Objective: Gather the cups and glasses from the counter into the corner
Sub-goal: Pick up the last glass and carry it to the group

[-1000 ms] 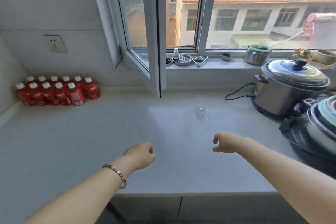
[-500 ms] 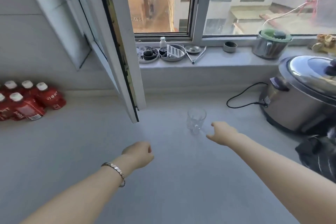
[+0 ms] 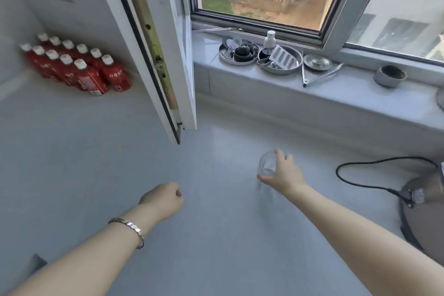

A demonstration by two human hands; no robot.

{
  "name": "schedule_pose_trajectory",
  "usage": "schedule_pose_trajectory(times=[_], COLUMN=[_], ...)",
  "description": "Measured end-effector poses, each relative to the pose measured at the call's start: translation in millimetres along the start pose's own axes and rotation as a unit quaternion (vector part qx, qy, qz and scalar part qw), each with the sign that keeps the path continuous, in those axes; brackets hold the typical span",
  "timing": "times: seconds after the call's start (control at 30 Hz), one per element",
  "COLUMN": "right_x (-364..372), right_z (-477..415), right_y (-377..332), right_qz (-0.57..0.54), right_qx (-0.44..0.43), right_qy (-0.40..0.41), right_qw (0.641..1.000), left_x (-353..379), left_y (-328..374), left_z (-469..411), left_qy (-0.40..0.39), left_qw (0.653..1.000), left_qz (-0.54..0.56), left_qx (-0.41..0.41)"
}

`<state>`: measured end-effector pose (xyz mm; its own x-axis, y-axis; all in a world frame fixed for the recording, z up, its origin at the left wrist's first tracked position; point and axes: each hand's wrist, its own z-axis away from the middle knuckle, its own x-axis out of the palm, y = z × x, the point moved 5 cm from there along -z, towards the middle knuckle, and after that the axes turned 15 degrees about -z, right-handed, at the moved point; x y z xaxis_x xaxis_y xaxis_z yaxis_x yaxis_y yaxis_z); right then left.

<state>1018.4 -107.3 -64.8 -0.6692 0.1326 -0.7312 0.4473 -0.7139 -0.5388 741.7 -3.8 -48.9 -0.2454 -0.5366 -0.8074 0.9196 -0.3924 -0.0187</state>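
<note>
A small clear drinking glass (image 3: 266, 165) stands on the pale grey counter (image 3: 216, 235), right of centre. My right hand (image 3: 282, 172) wraps it from the right, thumb at the near side and fingers over the far rim. Whether the glass is lifted off the counter I cannot tell. My left hand (image 3: 163, 198), with a metal bracelet on the wrist, hovers over the counter's middle in a loose fist and holds nothing. The far left corner of the counter is where the walls meet.
Several red bottles (image 3: 79, 67) fill the far left corner. An open window sash (image 3: 153, 55) juts over the counter. The sill holds metal dishes (image 3: 280, 60), tongs and a small bowl (image 3: 390, 75). A black cord (image 3: 360, 175) runs to a cooker (image 3: 427, 211) at right.
The view has tilted down and moved closer. My right hand reached forward and closed around the glass. My left hand stayed in a fist.
</note>
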Motion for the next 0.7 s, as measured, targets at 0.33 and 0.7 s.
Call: schedule_pose_trajectory(times=[0.33, 0.7], right_x=[53, 264], right_z=[75, 297], right_y=[-77, -229], right_qz=[0.117, 0.219], right_qx=[-0.212, -0.429], right_qy=[-0.122, -0.289], right_qw=[0.962, 0.827], left_x=[41, 163], left_y=[-58, -290], left_z=[59, 254], left_qy=[0.012, 0.046], left_qw=[0.997, 0.942], left_qz=[0.057, 0.219], left_qx=[-0.055, -0.249])
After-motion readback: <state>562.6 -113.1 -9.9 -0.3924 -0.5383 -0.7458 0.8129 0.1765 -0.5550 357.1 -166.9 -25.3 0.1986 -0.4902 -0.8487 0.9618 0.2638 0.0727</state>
